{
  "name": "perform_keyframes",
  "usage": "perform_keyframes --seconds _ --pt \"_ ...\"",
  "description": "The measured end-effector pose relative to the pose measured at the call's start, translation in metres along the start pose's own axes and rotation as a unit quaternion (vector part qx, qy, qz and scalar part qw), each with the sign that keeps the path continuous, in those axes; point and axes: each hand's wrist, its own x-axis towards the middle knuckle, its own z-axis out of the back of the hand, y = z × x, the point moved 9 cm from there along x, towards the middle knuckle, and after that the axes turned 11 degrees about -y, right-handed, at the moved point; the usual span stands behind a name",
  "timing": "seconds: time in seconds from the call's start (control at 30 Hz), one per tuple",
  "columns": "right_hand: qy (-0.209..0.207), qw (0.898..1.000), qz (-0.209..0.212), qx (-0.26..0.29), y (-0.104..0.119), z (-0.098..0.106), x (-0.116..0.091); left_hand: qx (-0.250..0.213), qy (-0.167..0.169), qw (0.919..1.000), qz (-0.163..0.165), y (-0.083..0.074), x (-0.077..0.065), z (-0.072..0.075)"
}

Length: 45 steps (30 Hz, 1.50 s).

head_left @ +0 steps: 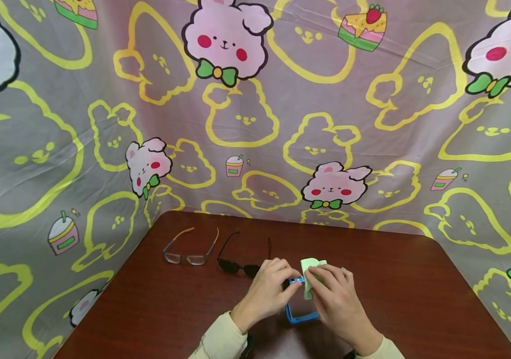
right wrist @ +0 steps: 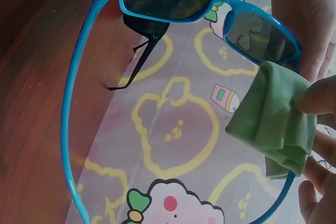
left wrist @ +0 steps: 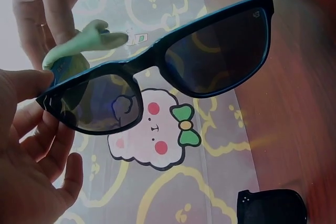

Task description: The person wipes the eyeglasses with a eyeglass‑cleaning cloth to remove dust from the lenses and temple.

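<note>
Blue-framed sunglasses (left wrist: 218,51) with dark lenses and a black front are held up over the table. My left hand (head_left: 266,289) pinches them at one front corner, by the hinge. A light green cloth (right wrist: 275,116) is folded around one blue temple arm near that corner. My right hand (head_left: 338,301) pinches the cloth and the arm inside it between thumb and fingers. In the right wrist view the other temple arm (right wrist: 67,108) stands unfolded, with no hand on it. The cloth hides part of the gripped arm.
Black sunglasses (head_left: 237,268) lie on the brown table (head_left: 147,309), just beyond my left hand. Further left are clear-lensed glasses (head_left: 185,259) with their arms unfolded. A patterned cartoon curtain (head_left: 246,117) borders the table at the back and sides.
</note>
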Motion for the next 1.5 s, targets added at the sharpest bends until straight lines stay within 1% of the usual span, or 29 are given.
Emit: perform_keyframes --seconds 0.17,0.4,0.5,0.63,0.8,0.87,1.17,1.5 --pt "-0.031 0.999 0.011 0.003 -0.001 0.004 0.002 -0.004 0.013 0.9999 -0.009 -0.003 -0.001 -0.002" --pt "-0.064 0.996 0.054 -0.012 0.004 0.01 0.004 -0.009 0.023 0.9995 -0.018 -0.008 -0.002 -0.005" --pt "-0.072 0.995 0.07 -0.021 0.006 0.012 0.004 -0.004 0.022 0.9995 -0.023 -0.01 -0.002 -0.005" --pt "-0.061 0.995 0.08 -0.02 0.007 0.012 0.004 0.015 0.034 0.9991 -0.019 -0.01 -0.003 -0.008" --pt "-0.033 0.996 0.082 0.002 0.007 0.009 0.003 0.034 0.074 0.9967 -0.001 -0.006 -0.005 -0.013" --pt "-0.023 0.997 0.078 0.007 0.007 0.008 0.002 0.038 0.083 0.9958 0.001 -0.006 -0.006 -0.014" --pt "-0.009 0.997 0.068 0.026 0.004 0.009 0.0 0.028 0.081 0.9963 -0.003 -0.007 -0.006 -0.013" --pt "0.002 0.998 0.058 0.022 0.0 0.01 -0.004 0.025 0.088 0.9957 0.017 -0.003 -0.009 -0.009"
